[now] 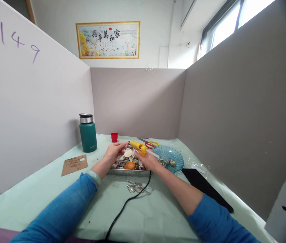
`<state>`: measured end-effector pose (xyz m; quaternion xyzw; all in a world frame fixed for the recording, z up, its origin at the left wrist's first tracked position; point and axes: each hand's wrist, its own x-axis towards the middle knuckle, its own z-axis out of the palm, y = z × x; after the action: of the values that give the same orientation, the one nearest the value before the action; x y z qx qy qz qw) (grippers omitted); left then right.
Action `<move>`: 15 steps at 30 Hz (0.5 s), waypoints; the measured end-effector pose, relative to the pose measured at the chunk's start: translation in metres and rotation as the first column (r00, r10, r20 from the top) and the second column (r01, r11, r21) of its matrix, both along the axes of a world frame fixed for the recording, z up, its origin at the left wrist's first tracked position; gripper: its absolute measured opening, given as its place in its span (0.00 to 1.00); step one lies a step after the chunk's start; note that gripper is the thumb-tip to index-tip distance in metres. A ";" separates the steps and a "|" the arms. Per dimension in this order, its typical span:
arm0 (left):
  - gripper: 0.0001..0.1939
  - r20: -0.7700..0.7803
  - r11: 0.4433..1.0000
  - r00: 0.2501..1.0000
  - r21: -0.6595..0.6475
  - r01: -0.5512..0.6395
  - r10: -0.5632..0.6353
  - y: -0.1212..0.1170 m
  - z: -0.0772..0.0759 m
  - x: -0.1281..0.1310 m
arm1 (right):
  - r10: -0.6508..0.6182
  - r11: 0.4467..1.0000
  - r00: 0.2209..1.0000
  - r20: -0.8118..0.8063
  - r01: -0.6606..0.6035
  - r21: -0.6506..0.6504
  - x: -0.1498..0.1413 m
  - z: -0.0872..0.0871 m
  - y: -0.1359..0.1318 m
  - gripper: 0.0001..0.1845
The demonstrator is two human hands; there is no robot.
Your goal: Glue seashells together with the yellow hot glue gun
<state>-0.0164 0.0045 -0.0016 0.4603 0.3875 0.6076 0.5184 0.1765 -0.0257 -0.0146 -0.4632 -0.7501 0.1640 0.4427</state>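
My right hand (146, 160) is wrapped round a yellow hot glue gun (138, 146), its nozzle pointing left and a pale glue stick (152, 153) jutting from its back. Close to the nozzle, the fingers of my left hand (114, 152) are pinched together on something small that I cannot make out. Both hands are above a metal tray (125, 172) full of shells (128, 153) and small stones. An orange shell (129, 165) lies near the tray's front edge. From the gun, a black cord (130, 199) runs down toward me across the table.
Metal clips (136, 187) lie before the tray. A blue plate (169, 153), scissors (151, 144) and a black slab (206, 189) are on the right. At left stand a green bottle (88, 135), a red cup (114, 137) and a brown card (74, 164). Grey panels (138, 101) enclose the table.
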 end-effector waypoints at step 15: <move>0.15 -0.006 1.000 1.000 0.014 -0.001 0.001 -0.001 0.001 0.001 | 0.013 1.000 1.000 -0.018 -0.012 0.015 0.000 -0.002 0.002 0.16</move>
<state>-0.0158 0.0039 -0.0003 0.4656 0.3852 0.6092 0.5135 0.1763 -0.0233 -0.0164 -0.4536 -0.7501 0.1652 0.4520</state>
